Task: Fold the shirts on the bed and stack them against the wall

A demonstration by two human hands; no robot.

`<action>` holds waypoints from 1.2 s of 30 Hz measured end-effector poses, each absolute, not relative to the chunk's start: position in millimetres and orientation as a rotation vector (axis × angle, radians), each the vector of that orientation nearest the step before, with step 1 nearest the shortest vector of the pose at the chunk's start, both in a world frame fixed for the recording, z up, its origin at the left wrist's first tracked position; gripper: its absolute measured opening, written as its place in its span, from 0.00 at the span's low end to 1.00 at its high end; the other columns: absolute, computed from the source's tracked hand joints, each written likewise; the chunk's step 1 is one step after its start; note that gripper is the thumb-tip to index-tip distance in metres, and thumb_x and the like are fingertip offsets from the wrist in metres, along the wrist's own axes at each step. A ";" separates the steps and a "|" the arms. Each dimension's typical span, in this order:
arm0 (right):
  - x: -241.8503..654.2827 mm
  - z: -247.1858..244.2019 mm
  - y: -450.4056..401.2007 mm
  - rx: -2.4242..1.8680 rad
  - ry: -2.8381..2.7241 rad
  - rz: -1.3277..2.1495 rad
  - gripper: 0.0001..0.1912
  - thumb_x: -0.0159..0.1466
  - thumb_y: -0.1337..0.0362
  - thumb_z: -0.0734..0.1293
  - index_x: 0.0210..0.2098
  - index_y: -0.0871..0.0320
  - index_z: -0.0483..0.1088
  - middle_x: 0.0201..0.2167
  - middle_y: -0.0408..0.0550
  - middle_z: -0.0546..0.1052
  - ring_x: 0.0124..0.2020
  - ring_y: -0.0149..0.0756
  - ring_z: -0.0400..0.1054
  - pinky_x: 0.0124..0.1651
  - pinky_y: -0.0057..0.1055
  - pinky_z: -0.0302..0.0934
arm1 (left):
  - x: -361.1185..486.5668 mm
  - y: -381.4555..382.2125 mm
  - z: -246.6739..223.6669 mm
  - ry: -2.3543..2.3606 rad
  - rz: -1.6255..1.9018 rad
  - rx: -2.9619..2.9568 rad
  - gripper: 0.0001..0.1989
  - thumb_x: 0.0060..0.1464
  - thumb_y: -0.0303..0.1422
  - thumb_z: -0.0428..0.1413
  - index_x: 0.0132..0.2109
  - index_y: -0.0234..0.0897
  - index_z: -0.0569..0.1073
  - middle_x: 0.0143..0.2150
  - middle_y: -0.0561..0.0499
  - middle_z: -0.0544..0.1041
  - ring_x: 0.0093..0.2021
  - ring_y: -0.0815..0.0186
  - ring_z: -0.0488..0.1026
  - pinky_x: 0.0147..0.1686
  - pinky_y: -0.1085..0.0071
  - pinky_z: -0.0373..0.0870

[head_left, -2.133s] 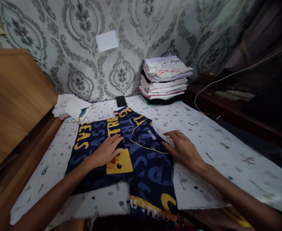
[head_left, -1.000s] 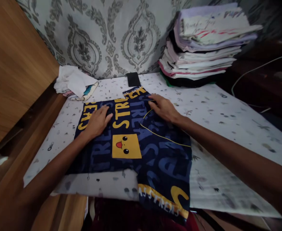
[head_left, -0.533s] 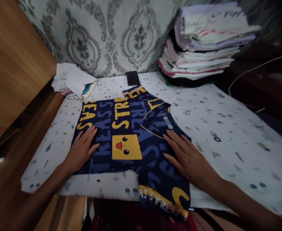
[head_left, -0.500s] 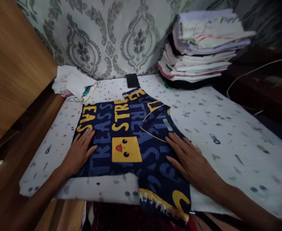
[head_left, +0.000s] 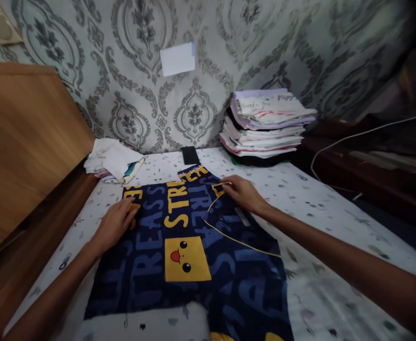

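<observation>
A navy short-sleeved T-shirt (head_left: 190, 213) with yellow and blue lettering lies spread on the patterned white cloth. Its yellow square with a smiling face (head_left: 187, 259) is turned up, and the V-shaped neckline points toward the hem on the left. My left hand (head_left: 117, 221) is closed on the shirt near its hem, where the fabric bunches at the fingers. At the far shoulder, beside the neckline, my right hand (head_left: 243, 193) pinches the shirt between thumb and fingers. The near sleeve runs out of the bottom of the view.
A tall stack of folded clothes (head_left: 264, 128) stands against the wall at the back right. Crumpled white clothes (head_left: 112, 160) lie at the back left beside a wooden panel (head_left: 26, 147). A dark flat object (head_left: 190, 155) sits between them. A white cable (head_left: 335, 142) hangs at right.
My right hand has moved from lying flat near the collar to pinching the far shoulder. My left hand has shifted away from me along the hem and closed. The camera has tilted up.
</observation>
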State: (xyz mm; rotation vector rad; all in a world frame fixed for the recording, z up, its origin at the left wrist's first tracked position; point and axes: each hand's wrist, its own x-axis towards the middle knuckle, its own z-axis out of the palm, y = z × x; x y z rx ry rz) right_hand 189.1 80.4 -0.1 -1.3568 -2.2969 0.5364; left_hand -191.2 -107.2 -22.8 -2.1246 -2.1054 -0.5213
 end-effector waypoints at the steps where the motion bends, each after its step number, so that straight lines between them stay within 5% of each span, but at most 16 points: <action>1: 171.3 5.3 100.0 -1.483 -2.267 0.609 0.16 0.67 0.67 0.62 0.51 0.60 0.75 0.54 0.57 0.77 0.46 0.43 0.76 0.57 0.37 0.65 | -197.5 -87.5 -19.9 -2.132 -0.498 -2.118 0.20 0.66 0.40 0.44 0.61 0.40 0.66 0.58 0.42 0.75 0.57 0.54 0.73 0.56 0.57 0.69; 6: 101.8 5.9 167.4 -1.642 -2.175 0.775 0.22 0.61 0.73 0.66 0.56 0.65 0.72 0.29 0.51 0.82 0.30 0.38 0.77 0.40 0.31 0.70 | -229.4 -9.3 -21.4 -2.243 -0.301 -2.136 0.22 0.60 0.31 0.47 0.59 0.32 0.67 0.59 0.37 0.72 0.60 0.52 0.70 0.59 0.56 0.66; 10: 85.3 -10.3 191.7 -1.707 -2.045 0.845 0.12 0.55 0.74 0.71 0.40 0.63 0.77 0.18 0.44 0.76 0.20 0.36 0.72 0.26 0.27 0.65 | -244.6 8.7 -26.3 -2.201 -0.279 -2.189 0.19 0.55 0.30 0.49 0.53 0.33 0.72 0.50 0.38 0.76 0.53 0.51 0.73 0.55 0.57 0.67; 14: 90.2 -15.6 199.3 -1.629 -1.910 0.872 0.04 0.54 0.73 0.70 0.24 0.60 0.72 0.14 0.40 0.69 0.17 0.30 0.66 0.21 0.24 0.59 | -250.0 3.5 -22.8 -2.167 -0.285 -2.221 0.09 0.55 0.31 0.49 0.40 0.38 0.73 0.38 0.45 0.76 0.44 0.55 0.73 0.46 0.61 0.69; 28: 188.7 13.7 76.6 -0.942 -1.899 0.957 0.10 0.58 0.55 0.68 0.32 0.56 0.69 0.26 0.42 0.74 0.25 0.33 0.68 0.28 0.28 0.66 | -223.4 -81.2 2.1 -1.771 -0.258 -2.092 0.12 0.64 0.32 0.44 0.37 0.40 0.71 0.35 0.45 0.76 0.39 0.54 0.73 0.43 0.59 0.66; 32: 221.0 -9.2 24.0 -0.976 -2.242 0.651 0.06 0.63 0.62 0.63 0.34 0.54 0.71 0.28 0.44 0.75 0.31 0.35 0.70 0.35 0.30 0.66 | -217.4 -107.7 -14.9 -1.760 -0.128 -2.122 0.13 0.64 0.31 0.43 0.41 0.40 0.73 0.37 0.44 0.77 0.41 0.53 0.74 0.46 0.56 0.66; 36: 233.4 -29.6 8.0 -0.948 -2.492 0.481 0.13 0.58 0.72 0.61 0.38 0.53 0.71 0.37 0.46 0.78 0.37 0.38 0.73 0.41 0.34 0.67 | -215.6 -114.9 -23.6 -1.847 -0.060 -2.098 0.13 0.62 0.33 0.45 0.44 0.40 0.74 0.39 0.42 0.78 0.44 0.50 0.74 0.48 0.53 0.66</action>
